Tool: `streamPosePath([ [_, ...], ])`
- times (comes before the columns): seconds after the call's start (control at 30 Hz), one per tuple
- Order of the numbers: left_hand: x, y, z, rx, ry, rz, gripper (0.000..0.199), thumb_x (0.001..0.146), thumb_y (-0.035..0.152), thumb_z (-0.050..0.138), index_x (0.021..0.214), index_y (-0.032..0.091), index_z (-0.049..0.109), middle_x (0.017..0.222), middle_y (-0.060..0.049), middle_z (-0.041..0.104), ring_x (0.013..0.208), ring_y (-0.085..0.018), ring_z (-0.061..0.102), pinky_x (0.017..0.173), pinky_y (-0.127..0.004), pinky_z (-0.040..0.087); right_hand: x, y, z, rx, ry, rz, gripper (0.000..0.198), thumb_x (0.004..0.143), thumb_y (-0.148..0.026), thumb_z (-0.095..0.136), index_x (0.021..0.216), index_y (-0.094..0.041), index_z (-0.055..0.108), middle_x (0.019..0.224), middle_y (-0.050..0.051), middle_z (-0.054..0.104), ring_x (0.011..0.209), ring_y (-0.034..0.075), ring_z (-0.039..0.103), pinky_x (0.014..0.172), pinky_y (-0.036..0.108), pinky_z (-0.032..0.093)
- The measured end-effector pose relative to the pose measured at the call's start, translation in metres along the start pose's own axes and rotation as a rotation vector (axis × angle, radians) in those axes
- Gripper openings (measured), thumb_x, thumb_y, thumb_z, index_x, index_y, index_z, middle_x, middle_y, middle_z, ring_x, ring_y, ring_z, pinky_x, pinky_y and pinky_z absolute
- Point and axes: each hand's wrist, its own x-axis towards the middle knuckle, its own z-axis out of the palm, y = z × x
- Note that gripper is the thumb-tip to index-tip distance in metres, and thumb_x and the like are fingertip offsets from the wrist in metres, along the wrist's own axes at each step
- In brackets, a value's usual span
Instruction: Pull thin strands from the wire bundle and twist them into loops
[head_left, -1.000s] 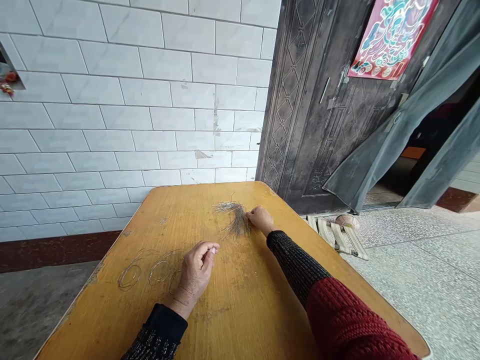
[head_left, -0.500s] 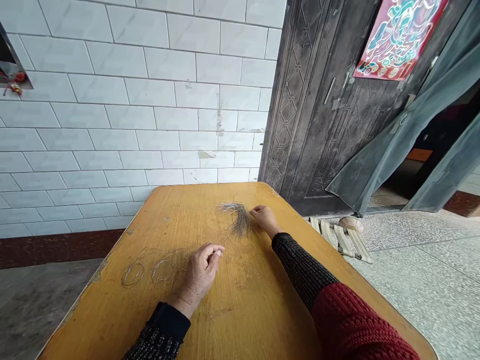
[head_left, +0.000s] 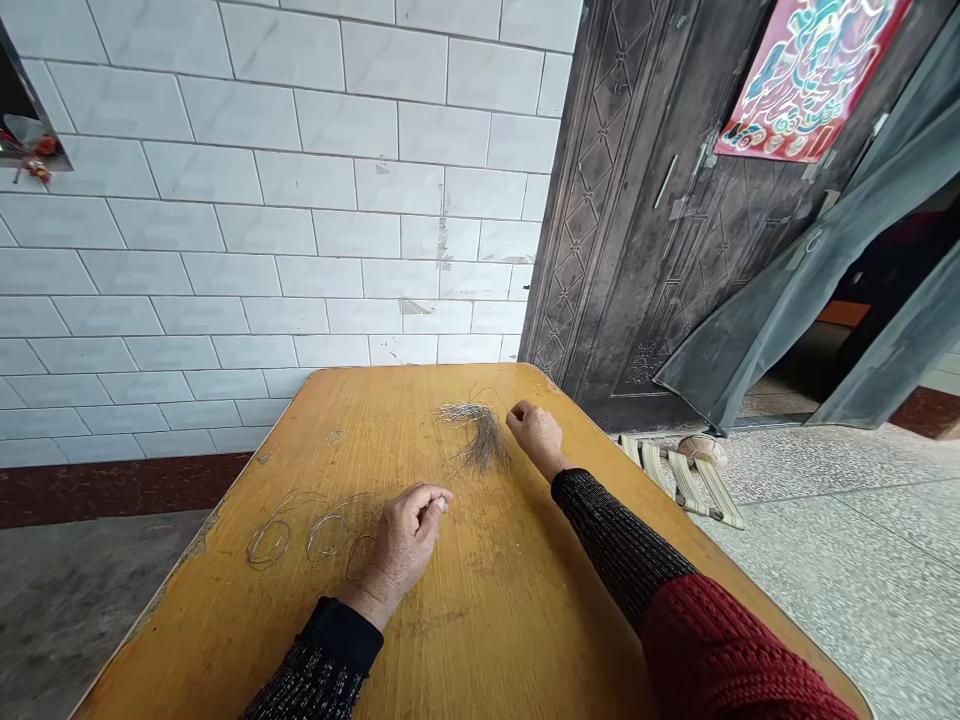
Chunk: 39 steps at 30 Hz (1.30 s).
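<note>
A bundle of thin grey wires [head_left: 484, 440] lies bent toward the far end of the wooden table [head_left: 465, 620]. Just right of it, my right hand [head_left: 537, 434] is closed in a pinch; a thin wire arcs from the bundle to its fingertips. My left hand [head_left: 409, 535] rests nearer to me, thumb and forefinger pressed together; whatever they may hold is too small to make out. Left of that hand lie three loose wire coils: one at the far left [head_left: 268, 542], a middle one [head_left: 328, 537], and a third [head_left: 360, 556] partly hidden behind the hand.
White wall tiles [head_left: 345, 240] rise behind the table. A dark carved door [head_left: 637, 250] with a red poster [head_left: 814, 80] stands at the right, beside a grey-green curtain [head_left: 795, 290]. A striped woven stool [head_left: 686, 478] is on the floor right of the table.
My right hand has moved slightly right, away from the bundle, and a wire now arcs up between them. My left hand stays nearly where it was.
</note>
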Motion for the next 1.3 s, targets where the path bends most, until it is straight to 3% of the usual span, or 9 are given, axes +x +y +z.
streamPosePath([
  [0.2, 0.0, 0.004, 0.0, 0.004, 0.005, 0.009, 0.021, 0.08, 0.025, 0.043, 0.079, 0.016, 0.062, 0.068, -0.003, 0.06, 0.046, -0.01, 0.05, 0.048, -0.022, 0.041, -0.018, 0.001, -0.021, 0.109, 0.073, -0.101, 0.026, 0.079, -0.032, 0.041, 0.076, -0.017, 0.061, 0.068, 0.004, 0.062, 0.061, 0.015, 0.054, 0.05, 0.022, 0.031],
  [0.37, 0.004, 0.01, -0.008, -0.044, 0.155, -0.044, 0.019, 0.079, 0.028, 0.046, 0.082, 0.018, 0.062, 0.076, -0.005, 0.063, 0.055, -0.012, 0.055, 0.052, -0.023, 0.044, -0.047, 0.012, -0.042, 0.191, 0.062, -0.227, 0.027, 0.082, -0.037, 0.04, 0.077, -0.018, 0.059, 0.061, 0.0, 0.059, 0.051, 0.012, 0.051, 0.049, 0.021, 0.032],
  [0.53, 0.008, 0.018, -0.016, -0.202, 0.263, -0.184, 0.027, 0.082, 0.037, 0.044, 0.093, 0.016, 0.059, 0.085, -0.006, 0.062, 0.05, -0.008, 0.049, 0.043, -0.019, 0.038, -0.076, 0.017, -0.068, 0.065, 0.012, -0.701, 0.023, 0.087, -0.033, 0.042, 0.082, -0.02, 0.059, 0.075, 0.002, 0.064, 0.064, 0.012, 0.057, 0.054, 0.02, 0.032],
  [0.6, 0.007, 0.023, -0.015, -0.286, 0.159, -0.239, 0.033, 0.082, 0.042, 0.044, 0.095, 0.015, 0.058, 0.084, -0.006, 0.063, 0.046, -0.007, 0.046, 0.04, -0.018, 0.035, -0.085, 0.014, -0.073, -0.026, -0.005, -0.817, 0.024, 0.089, -0.031, 0.04, 0.082, -0.019, 0.059, 0.077, 0.002, 0.063, 0.067, 0.012, 0.057, 0.054, 0.02, 0.031],
  [0.73, 0.001, 0.032, -0.007, -0.356, -0.231, -0.368, 0.036, 0.079, 0.046, 0.048, 0.088, 0.013, 0.061, 0.076, -0.005, 0.063, 0.041, -0.005, 0.043, 0.036, -0.017, 0.03, -0.098, 0.006, -0.075, -0.147, 0.009, -0.967, 0.025, 0.091, -0.027, 0.038, 0.081, -0.018, 0.059, 0.076, 0.003, 0.061, 0.067, 0.011, 0.054, 0.053, 0.02, 0.029],
  [0.97, -0.005, 0.048, 0.003, -0.41, -0.324, -0.452, 0.04, 0.083, 0.048, 0.039, 0.103, 0.015, 0.051, 0.063, -0.002, 0.061, 0.042, -0.009, 0.052, 0.039, -0.018, 0.035, -0.103, 0.009, -0.076, -0.21, 0.084, -0.989, 0.021, 0.09, -0.016, 0.039, 0.088, -0.017, 0.059, 0.081, 0.004, 0.06, 0.069, 0.012, 0.052, 0.051, 0.021, 0.03],
  [1.1, -0.004, 0.05, 0.0, -0.358, -0.327, -0.393, 0.035, 0.084, 0.045, 0.04, 0.088, 0.013, 0.056, 0.066, -0.004, 0.065, 0.034, -0.004, 0.041, 0.036, -0.017, 0.028, -0.107, 0.008, -0.079, -0.231, 0.075, -1.076, 0.023, 0.089, -0.013, 0.036, 0.087, -0.016, 0.059, 0.083, 0.005, 0.06, 0.071, 0.012, 0.053, 0.054, 0.022, 0.035],
  [1.2, -0.001, 0.046, -0.002, -0.527, -0.283, -0.442, 0.029, 0.082, 0.039, 0.047, 0.082, 0.012, 0.058, 0.065, -0.004, 0.063, 0.038, -0.003, 0.041, 0.036, -0.015, 0.026, -0.109, 0.006, -0.076, -0.151, 0.101, -1.08, 0.022, 0.089, -0.014, 0.036, 0.096, -0.016, 0.056, 0.093, 0.006, 0.061, 0.075, 0.013, 0.055, 0.057, 0.022, 0.04],
  [1.3, 0.002, 0.041, -0.004, -0.801, -0.138, -0.515, 0.019, 0.079, 0.032, 0.054, 0.086, 0.014, 0.057, 0.06, -0.001, 0.06, 0.041, -0.004, 0.046, 0.037, -0.014, 0.029, -0.108, 0.005, -0.069, 0.066, 0.199, -0.927, 0.022, 0.089, -0.02, 0.039, 0.106, -0.018, 0.052, 0.106, 0.007, 0.057, 0.08, 0.012, 0.058, 0.057, 0.021, 0.044],
])
